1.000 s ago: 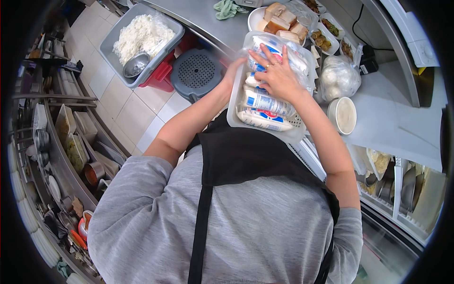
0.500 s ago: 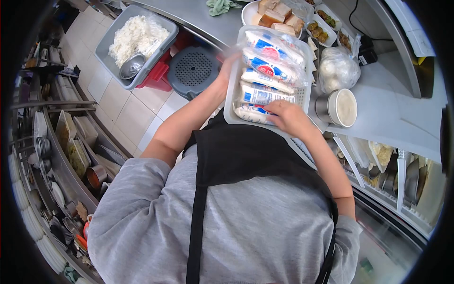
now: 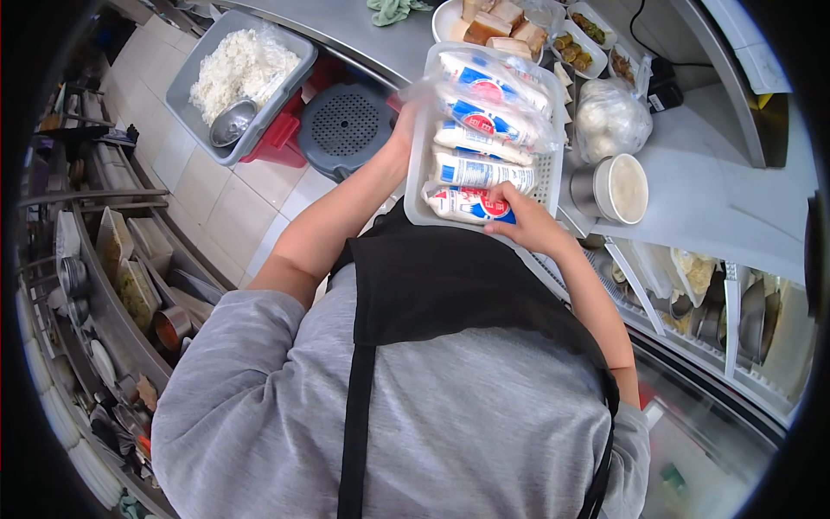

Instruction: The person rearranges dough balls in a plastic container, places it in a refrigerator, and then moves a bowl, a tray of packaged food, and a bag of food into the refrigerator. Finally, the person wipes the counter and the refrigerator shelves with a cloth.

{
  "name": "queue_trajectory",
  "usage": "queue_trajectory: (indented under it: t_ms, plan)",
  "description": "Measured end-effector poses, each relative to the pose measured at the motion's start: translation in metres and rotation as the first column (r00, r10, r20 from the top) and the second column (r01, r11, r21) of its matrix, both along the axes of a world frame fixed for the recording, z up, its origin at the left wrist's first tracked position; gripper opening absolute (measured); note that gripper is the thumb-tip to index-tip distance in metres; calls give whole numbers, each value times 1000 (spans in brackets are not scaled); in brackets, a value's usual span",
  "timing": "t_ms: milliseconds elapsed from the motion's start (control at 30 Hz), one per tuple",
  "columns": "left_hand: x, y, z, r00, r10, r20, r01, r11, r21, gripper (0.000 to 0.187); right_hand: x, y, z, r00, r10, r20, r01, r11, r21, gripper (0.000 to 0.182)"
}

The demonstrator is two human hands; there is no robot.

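Observation:
A white plastic basket (image 3: 416,186) holds several white packets with blue and red print, lying crosswise in a row. My right hand (image 3: 529,223) is closed on the right end of the nearest packet (image 3: 462,204), its thumb and index finger showing. At the basket's left rim is my left hand (image 3: 403,134). Its fingers are mostly hidden near clear plastic film (image 3: 424,92), so their grip does not show. The far packets (image 3: 484,117) lie under or in clear plastic.
Left of the basket stand a grey tub (image 3: 303,76) of white shreds with a metal bowl (image 3: 232,124) and a dark perforated stool (image 3: 346,121). On the counter are a plate of meat blocks (image 3: 497,30), a bagged white item (image 3: 612,121) and a white cup (image 3: 624,190).
My right hand has shifted slightly, uncovering more red print on the nearest packet. My left hand has drawn back a little along the rim. The whole view has shifted slightly.

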State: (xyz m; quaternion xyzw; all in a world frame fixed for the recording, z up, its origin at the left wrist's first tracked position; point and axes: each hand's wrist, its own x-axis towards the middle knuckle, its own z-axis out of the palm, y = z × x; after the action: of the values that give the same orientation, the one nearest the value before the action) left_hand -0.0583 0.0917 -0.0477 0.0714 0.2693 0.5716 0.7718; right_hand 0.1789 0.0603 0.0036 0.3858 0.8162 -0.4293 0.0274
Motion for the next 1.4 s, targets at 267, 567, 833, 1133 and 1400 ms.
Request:
queue_trajectory:
  t_ms: [267, 567, 833, 1133, 1400]
  plan:
    - [-1, 1, 1, 1000, 17, -11, -17, 1000, 26, 50, 21, 19, 15, 917, -213, -338, 142, 965, -221, 44]
    - [1, 3, 0, 997, 2, -72, 0, 1000, 32, 57, -3, 8, -6, 978, 142, -153, -71, 916, 394, 37]
    - [-1, 1, 3, 1000, 9, 0, -9, 1000, -9, 50, -17, 15, -12, 993, 49, 107, -111, 693, 712, 48]
    - [-2, 4, -10, 999, -21, -40, 18, 997, -70, 58, -36, 27, -33, 998, 60, -38, -8, 623, 782, 39]
    - [-3, 1, -7, 995, -18, -96, 10, 996, -85, 63, -45, 33, -21, 997, 0, 75, -53, 705, 707, 40]
